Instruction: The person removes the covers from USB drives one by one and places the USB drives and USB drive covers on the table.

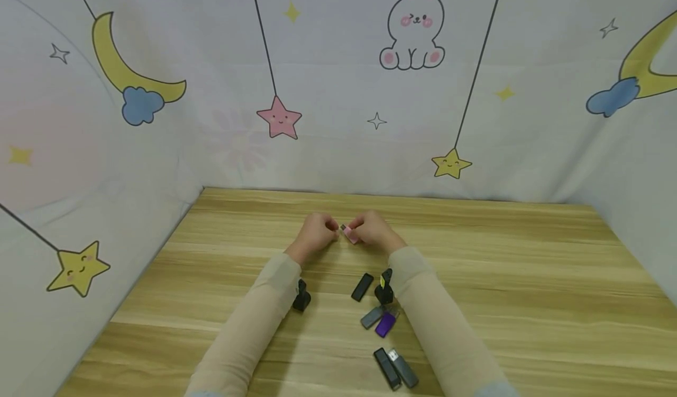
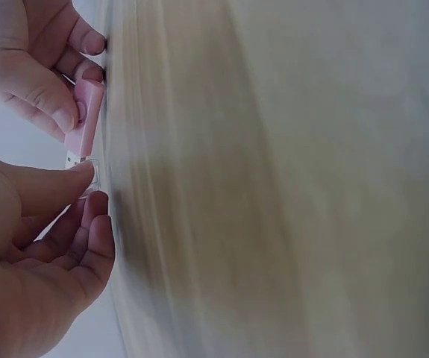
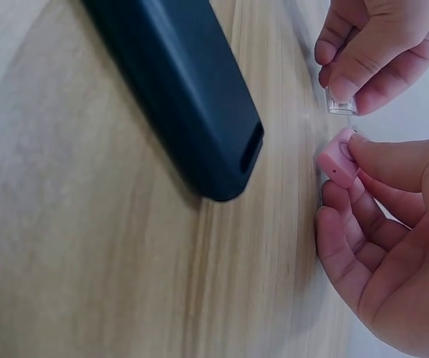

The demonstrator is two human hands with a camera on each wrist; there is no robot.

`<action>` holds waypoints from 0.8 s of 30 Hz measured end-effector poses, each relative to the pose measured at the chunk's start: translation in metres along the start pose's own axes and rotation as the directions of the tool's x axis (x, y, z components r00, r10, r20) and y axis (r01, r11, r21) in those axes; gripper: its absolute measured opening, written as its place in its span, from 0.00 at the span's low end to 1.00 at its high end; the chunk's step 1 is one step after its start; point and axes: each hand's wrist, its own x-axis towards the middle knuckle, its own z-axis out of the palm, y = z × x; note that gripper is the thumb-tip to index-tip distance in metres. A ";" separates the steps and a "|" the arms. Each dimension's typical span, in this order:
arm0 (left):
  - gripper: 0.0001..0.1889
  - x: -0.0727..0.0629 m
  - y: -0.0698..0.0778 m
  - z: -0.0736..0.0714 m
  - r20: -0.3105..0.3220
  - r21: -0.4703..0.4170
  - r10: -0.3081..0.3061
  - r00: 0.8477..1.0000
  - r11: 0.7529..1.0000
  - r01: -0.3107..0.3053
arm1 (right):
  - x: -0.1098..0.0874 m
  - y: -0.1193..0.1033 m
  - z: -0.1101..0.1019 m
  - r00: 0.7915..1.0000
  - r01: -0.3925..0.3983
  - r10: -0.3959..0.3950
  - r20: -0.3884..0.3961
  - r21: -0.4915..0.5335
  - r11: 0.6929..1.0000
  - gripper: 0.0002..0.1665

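One printed fabric backdrop (image 1: 328, 165) covers the upper part of the head view, with a white cartoon rabbit (image 1: 418, 41) right of top centre. Below it, a wood-grain table (image 1: 529, 279) occupies the lower part. Two beige sleeves enter from the bottom edge: the left sleeve (image 1: 245, 332) left of centre, the right sleeve (image 1: 449, 332) right of centre.

Both hands work near the centre of the frame. The left hand (image 1: 317, 232) pinches a transparent cap (image 3: 341, 104) between thumb and fingertips. The right hand (image 1: 374, 231) pinches a pink USB flash drive (image 1: 351, 234) between thumb and fingers.

At lower centre-right lie a black stick (image 1: 387, 369) and, alongside it, a dark grey USB flash drive (image 1: 404, 370) with its metal connector exposed. Above these, a grey stick (image 1: 372, 318) lies just beside a purple stick (image 1: 385, 325); farther up rests a smaller black stick (image 1: 362, 287).

The pink drive's metal connector (image 1: 344, 226) points upper left, toward the left hand. In the right wrist view, a gap separates the cap from the pink body.
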 end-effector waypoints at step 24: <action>0.07 -0.002 0.010 0.001 -0.001 0.090 -0.057 0.998 0.994 0.057 | -0.001 -0.001 0.000 1.000 -0.019 0.019 0.002 -0.039 0.999 0.11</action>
